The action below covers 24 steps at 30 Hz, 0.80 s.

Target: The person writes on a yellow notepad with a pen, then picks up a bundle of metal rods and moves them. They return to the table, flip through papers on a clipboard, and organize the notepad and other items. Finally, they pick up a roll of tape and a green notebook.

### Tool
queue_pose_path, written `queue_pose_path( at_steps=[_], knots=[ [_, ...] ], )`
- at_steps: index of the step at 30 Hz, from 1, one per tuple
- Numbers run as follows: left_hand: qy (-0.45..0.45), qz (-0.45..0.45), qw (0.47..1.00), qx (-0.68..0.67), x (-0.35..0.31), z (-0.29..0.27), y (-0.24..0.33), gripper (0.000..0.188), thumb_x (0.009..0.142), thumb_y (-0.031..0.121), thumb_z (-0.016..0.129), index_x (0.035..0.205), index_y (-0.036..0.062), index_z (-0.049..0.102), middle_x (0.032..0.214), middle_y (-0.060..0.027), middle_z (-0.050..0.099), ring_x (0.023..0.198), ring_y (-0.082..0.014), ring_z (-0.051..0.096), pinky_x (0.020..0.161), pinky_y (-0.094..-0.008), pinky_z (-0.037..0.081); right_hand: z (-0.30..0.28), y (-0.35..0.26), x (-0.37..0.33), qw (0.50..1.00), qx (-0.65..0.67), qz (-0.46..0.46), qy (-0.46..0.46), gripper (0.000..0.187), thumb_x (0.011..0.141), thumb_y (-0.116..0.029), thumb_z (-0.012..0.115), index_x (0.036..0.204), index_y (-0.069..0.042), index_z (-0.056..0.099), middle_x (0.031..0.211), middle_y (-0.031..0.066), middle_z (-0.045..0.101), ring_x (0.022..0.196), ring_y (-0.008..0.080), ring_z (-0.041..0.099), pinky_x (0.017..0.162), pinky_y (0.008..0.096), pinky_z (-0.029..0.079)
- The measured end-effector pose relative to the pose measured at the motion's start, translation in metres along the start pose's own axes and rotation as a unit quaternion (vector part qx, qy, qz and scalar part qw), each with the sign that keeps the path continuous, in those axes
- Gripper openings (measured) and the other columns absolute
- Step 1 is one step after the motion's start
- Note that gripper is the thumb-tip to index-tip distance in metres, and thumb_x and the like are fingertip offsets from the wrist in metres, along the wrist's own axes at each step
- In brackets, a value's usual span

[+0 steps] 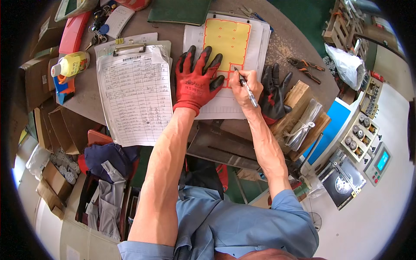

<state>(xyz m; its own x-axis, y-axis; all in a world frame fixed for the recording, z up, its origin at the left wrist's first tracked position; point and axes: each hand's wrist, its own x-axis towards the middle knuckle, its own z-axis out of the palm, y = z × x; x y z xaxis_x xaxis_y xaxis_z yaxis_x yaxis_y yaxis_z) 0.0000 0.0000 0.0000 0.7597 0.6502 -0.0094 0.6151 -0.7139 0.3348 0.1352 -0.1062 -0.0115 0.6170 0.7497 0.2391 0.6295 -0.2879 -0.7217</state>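
Note:
My left hand [197,82], in a red glove with black fingertips, lies flat with fingers spread on a stack of white papers [258,47]. Under its fingertips is the edge of a yellow area [227,37] with a wavy red outline on the top sheet. Bare and closed round a pen [250,93], my right hand [242,99] rests on the same sheet, its pen tip near the small red-outlined boxes at the yellow area's lower end. Just right of that hand lies an unworn red and black glove [274,95], palm side up.
A clipboard [134,97] of handwritten forms lies left of my gloved hand. Orange-handled pliers [305,69] and wood blocks [294,102] are at the right. A dark green folder [180,11] lies at the back, a yellow bottle [71,64] at the left edge.

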Motion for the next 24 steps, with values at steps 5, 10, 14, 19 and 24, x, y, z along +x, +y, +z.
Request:
queue_pose_path(
  at_steps=[5, 10, 14, 19, 24],
  knots=[
    [0.000, -0.004, 1.000, 0.003, -0.0024, -0.0028, -0.0046, 0.059, 0.080, 0.048, 0.065, 0.135, 0.0331, 0.053, 0.150, -0.0060, 0.037, 0.138, -0.0402, 0.028, 0.111, -0.0568, 0.020, 0.0075, -0.0005, -0.0039, 1.000, 0.010, -0.004, 0.007, 0.019, 0.087, -0.013, 0.069, 0.085, -0.003, 0.053, 0.055, 0.0064, 0.057, 0.048, 0.0157, 0.062, 0.045, 0.0282, 0.047],
    [0.006, -0.001, 1.000, 0.002, -0.0019, -0.0025, -0.0032, 0.059, 0.080, 0.048, 0.065, 0.136, 0.0336, 0.053, 0.150, -0.0058, 0.036, 0.137, -0.0403, 0.028, 0.111, -0.0567, 0.021, 0.0045, -0.0036, -0.0035, 1.000, 0.023, 0.016, 0.009, 0.020, 0.088, -0.014, 0.068, 0.086, -0.003, 0.051, 0.057, 0.0077, 0.058, 0.049, 0.0172, 0.062, 0.044, 0.0297, 0.048],
    [0.011, -0.003, 1.000, 0.002, -0.0019, -0.0017, -0.0025, 0.059, 0.080, 0.048, 0.064, 0.136, 0.0345, 0.052, 0.151, -0.0053, 0.035, 0.137, -0.0404, 0.029, 0.111, -0.0565, 0.022, 0.0033, -0.0034, -0.0015, 1.000, -0.001, 0.008, -0.004, 0.021, 0.089, -0.015, 0.068, 0.086, -0.003, 0.051, 0.058, 0.0084, 0.058, 0.050, 0.0182, 0.063, 0.044, 0.0302, 0.049],
    [0.004, -0.001, 1.000, 0.000, -0.0010, -0.0018, -0.0017, 0.060, 0.080, 0.048, 0.064, 0.137, 0.0349, 0.052, 0.151, -0.0048, 0.035, 0.137, -0.0405, 0.029, 0.111, -0.0563, 0.022, 0.0053, 0.0006, -0.0035, 1.000, 0.017, 0.022, 0.005, 0.020, 0.089, -0.013, 0.068, 0.086, -0.003, 0.051, 0.058, 0.0080, 0.057, 0.050, 0.0192, 0.063, 0.044, 0.0308, 0.048],
    [0.004, -0.003, 1.000, 0.004, -0.0016, 0.0004, -0.0019, 0.060, 0.079, 0.048, 0.065, 0.136, 0.0350, 0.052, 0.151, -0.0052, 0.035, 0.137, -0.0410, 0.028, 0.111, -0.0566, 0.021, 0.0041, 0.0014, -0.0035, 1.000, -0.001, 0.009, 0.009, 0.018, 0.089, -0.013, 0.067, 0.087, -0.002, 0.053, 0.056, 0.0064, 0.059, 0.050, 0.0145, 0.063, 0.046, 0.0276, 0.048]
  ],
)
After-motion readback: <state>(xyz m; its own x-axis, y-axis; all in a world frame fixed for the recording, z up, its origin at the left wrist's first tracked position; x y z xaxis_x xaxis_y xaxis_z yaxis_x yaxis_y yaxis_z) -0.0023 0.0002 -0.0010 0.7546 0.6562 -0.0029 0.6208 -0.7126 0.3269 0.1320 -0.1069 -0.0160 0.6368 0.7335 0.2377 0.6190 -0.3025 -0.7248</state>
